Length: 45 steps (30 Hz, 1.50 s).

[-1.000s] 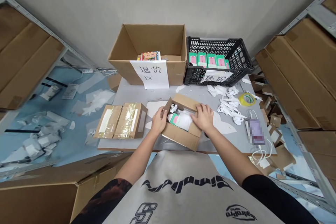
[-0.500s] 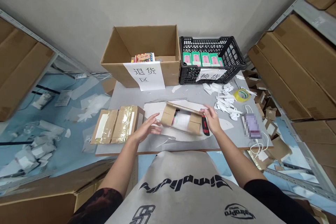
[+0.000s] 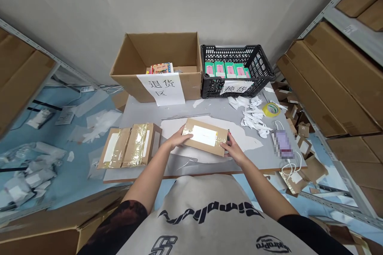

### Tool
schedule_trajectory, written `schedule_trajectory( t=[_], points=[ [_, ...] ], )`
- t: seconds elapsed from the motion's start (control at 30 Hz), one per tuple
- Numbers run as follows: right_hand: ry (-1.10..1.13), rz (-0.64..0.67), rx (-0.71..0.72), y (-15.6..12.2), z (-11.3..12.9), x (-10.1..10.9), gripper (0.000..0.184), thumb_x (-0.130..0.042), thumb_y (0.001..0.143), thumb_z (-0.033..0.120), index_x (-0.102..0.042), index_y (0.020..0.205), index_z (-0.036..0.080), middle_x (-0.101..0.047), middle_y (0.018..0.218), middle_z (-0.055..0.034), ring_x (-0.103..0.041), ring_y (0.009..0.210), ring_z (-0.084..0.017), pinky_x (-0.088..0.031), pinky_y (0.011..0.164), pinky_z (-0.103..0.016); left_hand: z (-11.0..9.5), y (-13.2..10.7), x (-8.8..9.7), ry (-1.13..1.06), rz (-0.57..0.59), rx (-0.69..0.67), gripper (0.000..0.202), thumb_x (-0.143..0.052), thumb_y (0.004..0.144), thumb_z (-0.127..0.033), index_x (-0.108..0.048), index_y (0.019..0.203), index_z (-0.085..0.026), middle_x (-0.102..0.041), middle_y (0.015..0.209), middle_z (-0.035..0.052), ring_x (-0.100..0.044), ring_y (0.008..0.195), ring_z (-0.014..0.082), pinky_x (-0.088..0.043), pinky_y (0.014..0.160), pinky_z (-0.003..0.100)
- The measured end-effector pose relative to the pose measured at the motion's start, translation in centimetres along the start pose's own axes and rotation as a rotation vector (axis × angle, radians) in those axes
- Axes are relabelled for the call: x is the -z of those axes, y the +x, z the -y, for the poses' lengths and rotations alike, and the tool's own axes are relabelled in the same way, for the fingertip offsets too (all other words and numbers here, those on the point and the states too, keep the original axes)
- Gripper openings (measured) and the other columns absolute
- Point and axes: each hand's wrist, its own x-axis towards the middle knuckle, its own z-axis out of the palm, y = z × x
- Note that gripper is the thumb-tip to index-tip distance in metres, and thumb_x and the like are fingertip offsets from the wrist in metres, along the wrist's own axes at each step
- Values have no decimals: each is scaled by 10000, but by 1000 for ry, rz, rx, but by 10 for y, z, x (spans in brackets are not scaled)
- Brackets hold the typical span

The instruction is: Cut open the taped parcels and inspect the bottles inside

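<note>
A small cardboard box (image 3: 206,135) with a white label and shiny tape at its ends lies over the pale sheet (image 3: 245,139) in the middle of the table. My left hand (image 3: 179,137) grips its left end, thumb on top. At the right end, my right hand (image 3: 233,148) holds it with the thumb on the upper face and fingers at the side. The labelled face is up, so the inside is hidden. A dark bit by my right fingers is too covered to make out. Left of my left hand sit two taped cardboard boxes (image 3: 134,145).
A large open carton (image 3: 125,85) with a paper sign and a black crate (image 3: 206,87) of green-and-pink boxes (image 3: 230,70) stand at the back. Torn paper (image 3: 254,117), a yellow tape roll (image 3: 271,109) and a phone (image 3: 283,143) with a white cable lie right.
The box showed its open inside, with my left hand apart from it. Now its labelled face is up and both hands hold its ends. The red-and-black tool near it is covered.
</note>
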Motion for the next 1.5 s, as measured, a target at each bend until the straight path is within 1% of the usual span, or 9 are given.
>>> schedule_trajectory(
  t=[0.2,0.37,0.6,0.9,1.1,1.23,1.33,1.43,1.5],
  points=[
    [82,-33,353,10,17,-4,773,-729,721,398,-341,1385,315,-530,1369,-102,-581,1178,-247,-519,921,-417,18,-7,-10,33,-261,-422,790,-752,699,-355,-359,1375,-240,-588,1293,110,-604,1127,224,-506,930,376],
    [-5,-75,337,16,-2,-16,617,-687,749,525,-419,1252,287,-450,1433,-114,-489,1280,-262,-529,892,-382,64,-3,-49,264,-552,-295,629,-644,772,-241,-384,1343,-202,-624,1232,141,-636,1082,279,-493,918,440],
    [187,-83,154,23,-24,-21,889,-695,756,487,-212,1496,383,-420,1485,-96,-531,1244,-266,-559,846,-472,99,7,-66,415,-528,-301,667,-519,856,-248,-287,1479,-193,-568,1350,149,-556,1232,301,-432,1022,469],
    [-195,-152,396,-8,-88,-13,851,-745,698,428,-350,1424,226,-458,1438,-162,-491,1299,-297,-438,1048,-500,156,-32,-83,373,-345,-377,933,-674,753,-435,-178,1511,-212,-460,1422,165,-444,1328,339,-394,1080,538],
    [-718,-220,354,7,-110,-14,530,-607,794,321,-515,1298,182,-553,1268,-162,-517,1227,-324,-437,1031,-492,118,-17,-68,332,-261,-385,922,-725,710,-462,-300,1467,-151,-541,1316,170,-445,1325,314,-322,1126,504],
    [-937,-121,411,12,-96,15,369,-572,805,237,-590,1168,175,-584,1166,-134,-525,1152,-300,-422,1018,-453,93,-25,-38,236,-188,-378,1082,-746,707,-511,-121,1525,-181,-408,1463,192,-405,1368,293,-311,1136,468],
    [-994,-338,242,20,-79,32,339,-570,837,295,-584,1141,145,-556,1147,-165,-512,1126,-318,-408,987,-467,68,-47,-18,249,-240,-379,1114,-697,759,-546,40,1538,-243,-224,1570,183,-313,1425,300,-304,1140,485],
    [-877,-423,31,34,-62,27,474,-642,795,326,-532,1204,114,-518,1209,-200,-485,1168,-346,-376,996,-481,19,-56,-23,481,-410,-488,1054,-684,767,-564,-42,1545,-259,-148,1596,148,-169,1468,352,-211,1174,538],
    [-774,-400,-29,42,-52,19,453,-642,783,272,-530,1193,118,-514,1235,-202,-494,1177,-334,-375,999,-459,-19,-45,-44,678,-285,-643,1021,-723,703,-600,-214,1522,-268,-136,1604,118,-88,1475,389,-148,1188,552]
  ],
)
